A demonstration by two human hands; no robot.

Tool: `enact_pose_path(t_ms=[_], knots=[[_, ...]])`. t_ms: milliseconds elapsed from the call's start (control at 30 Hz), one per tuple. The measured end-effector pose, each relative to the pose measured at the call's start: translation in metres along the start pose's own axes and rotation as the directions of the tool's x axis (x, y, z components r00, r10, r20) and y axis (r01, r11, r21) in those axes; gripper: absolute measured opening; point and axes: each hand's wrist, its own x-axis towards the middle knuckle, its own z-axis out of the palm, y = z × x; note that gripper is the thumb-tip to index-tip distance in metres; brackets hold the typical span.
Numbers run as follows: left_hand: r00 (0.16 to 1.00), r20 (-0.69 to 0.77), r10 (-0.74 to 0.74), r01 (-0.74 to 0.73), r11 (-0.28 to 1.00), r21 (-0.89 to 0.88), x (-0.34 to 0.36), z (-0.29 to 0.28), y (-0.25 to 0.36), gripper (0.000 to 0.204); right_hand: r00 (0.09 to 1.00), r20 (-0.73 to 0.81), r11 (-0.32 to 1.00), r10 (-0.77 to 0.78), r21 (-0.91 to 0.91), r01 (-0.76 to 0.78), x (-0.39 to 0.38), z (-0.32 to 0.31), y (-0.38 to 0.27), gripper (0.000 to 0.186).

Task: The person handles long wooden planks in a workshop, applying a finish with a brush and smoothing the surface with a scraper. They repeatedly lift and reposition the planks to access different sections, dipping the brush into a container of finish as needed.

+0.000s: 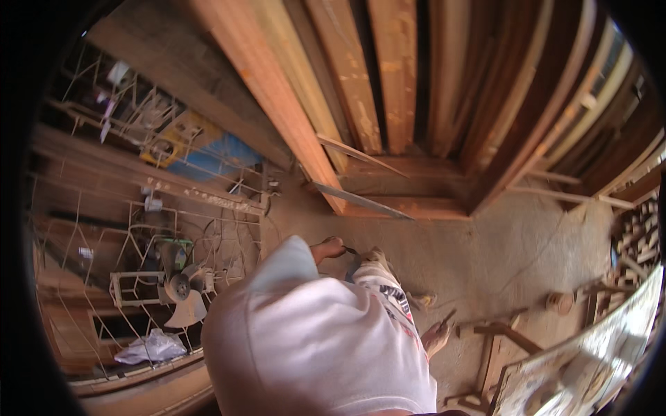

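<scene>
Looking down from the head camera, past my white shirt [305,333], I am facing the reddish planks [277,97], which are leaning upright just beyond my feet [329,248]. They are looking long, stiff and heavy (rough-sawn, probably splintery), so gripping both edges low down seems best. My left hand and right hand are staying out of view, so I cannot tell whether they are loose or clenched.

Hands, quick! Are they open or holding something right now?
Left hand: cannot be told; it is out of view, only the white shirt shows.
Right hand: cannot be told; also out of view.
</scene>
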Motion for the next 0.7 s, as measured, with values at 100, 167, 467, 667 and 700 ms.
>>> enact_pose_path(t_ms=[100, 167, 467, 667, 700], knots=[[0.961, 0.075, 0.266, -0.254, 0.957, -0.142, -0.017, -0.015, 0.044, 0.032, 0.993, -0.043, 0.983, -0.112, 0.139, 0.116, 0.036, -0.049, -0.024, 0.03], [0.987, 0.124, -0.103, 0.151, 0.867, -0.475, -0.035, -0.003, 0.074, 0.044, 0.994, -0.055, 0.969, -0.096, 0.221, 0.106, 0.055, -0.108, -0.063, 0.033], [0.987, 0.055, 0.151, -0.135, 0.965, -0.223, 0.065, -0.008, 0.187, 0.039, 0.484, -0.836, 0.965, 0.258, 0.241, -0.098, 0.094, -0.332, 0.076, 0.023], [0.946, 0.241, -0.216, 0.315, 0.79, -0.526, 0.057, -0.057, 0.246, 0.052, 0.611, -0.786, 0.946, 0.091, -0.124, -0.3, 0.105, -0.414, 0.241, 0.034], [0.978, 0.096, -0.186, 0.209, 0.87, -0.448, 0.046, -0.057, 0.243, 0.059, 0.665, -0.745, 0.941, 0.05, -0.188, -0.281, 0.113, -0.409, 0.268, 0.035]])
